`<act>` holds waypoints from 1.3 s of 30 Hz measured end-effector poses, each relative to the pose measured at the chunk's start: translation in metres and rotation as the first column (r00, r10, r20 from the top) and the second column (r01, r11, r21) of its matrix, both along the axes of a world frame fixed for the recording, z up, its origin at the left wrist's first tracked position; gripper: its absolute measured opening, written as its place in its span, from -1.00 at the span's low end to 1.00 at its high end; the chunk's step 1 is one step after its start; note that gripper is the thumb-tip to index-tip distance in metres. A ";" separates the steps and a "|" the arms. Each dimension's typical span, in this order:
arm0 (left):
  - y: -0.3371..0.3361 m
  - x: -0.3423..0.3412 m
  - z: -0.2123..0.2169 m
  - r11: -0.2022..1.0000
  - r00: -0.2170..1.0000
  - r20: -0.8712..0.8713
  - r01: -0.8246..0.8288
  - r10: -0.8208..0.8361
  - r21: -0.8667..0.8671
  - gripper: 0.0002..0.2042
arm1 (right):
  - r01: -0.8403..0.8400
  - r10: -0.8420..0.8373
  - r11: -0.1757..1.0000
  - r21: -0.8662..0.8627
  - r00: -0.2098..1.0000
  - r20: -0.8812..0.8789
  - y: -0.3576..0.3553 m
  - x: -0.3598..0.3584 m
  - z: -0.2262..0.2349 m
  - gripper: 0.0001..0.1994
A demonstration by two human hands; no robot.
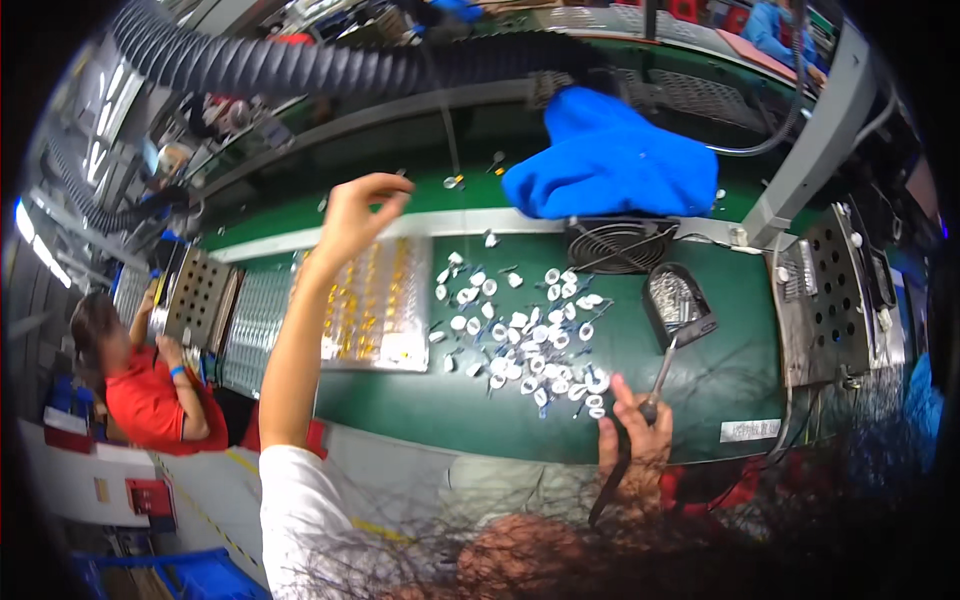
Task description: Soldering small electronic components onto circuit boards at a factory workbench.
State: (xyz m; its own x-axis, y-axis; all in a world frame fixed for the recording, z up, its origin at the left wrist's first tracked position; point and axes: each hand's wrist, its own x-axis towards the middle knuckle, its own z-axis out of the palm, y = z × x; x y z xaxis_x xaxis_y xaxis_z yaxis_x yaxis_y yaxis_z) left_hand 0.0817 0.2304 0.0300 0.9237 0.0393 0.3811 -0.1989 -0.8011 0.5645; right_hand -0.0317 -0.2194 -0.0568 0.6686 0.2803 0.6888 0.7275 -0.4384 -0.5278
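Observation:
My left hand (362,215) is raised near the conveyor's edge, thumb and forefinger curled together in a ring with nothing visible between them. Below it lies a clear tray (405,320) with rows of yellow parts. My right hand (645,440), low on the right, grips a soldering iron (661,378) by its dark handle; its cord trails down. The iron's metal tip points to the mouth of a black holder box (682,310) with silvery bits inside. Small white ring-shaped parts (535,345) with dark wires are scattered left of this hand.
A black fan (620,245) stands behind the parts, under a blue cloth (620,160). A metal rack with holes (835,300) bounds the right. A ribbed hose (330,68) hangs overhead. On the conveyor (420,180) lie a few small parts. A co-worker in red (160,395) sits left.

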 end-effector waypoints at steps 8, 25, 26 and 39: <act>-0.028 -0.067 0.031 0.983 0.991 -0.105 0.101 -0.086 0.156 -0.82 | -0.052 0.051 0.997 0.058 0.998 0.032 0.001 -0.001 -0.004 -0.64; 0.003 -0.159 0.010 0.814 0.995 -0.092 0.093 -0.049 0.573 -0.78 | -0.056 0.054 0.998 0.036 0.998 0.042 -0.002 -0.004 -0.006 -0.64; -0.001 -0.157 0.012 0.813 0.994 -0.095 0.103 -0.059 0.573 -0.78 | -0.045 0.044 0.998 0.036 0.998 0.039 -0.002 -0.005 -0.006 -0.64; -0.122 -0.096 -0.009 0.816 0.997 0.025 0.074 -0.073 -0.573 -0.85 | -0.188 0.196 0.965 0.182 0.980 -0.027 -0.011 -0.004 -0.002 -0.59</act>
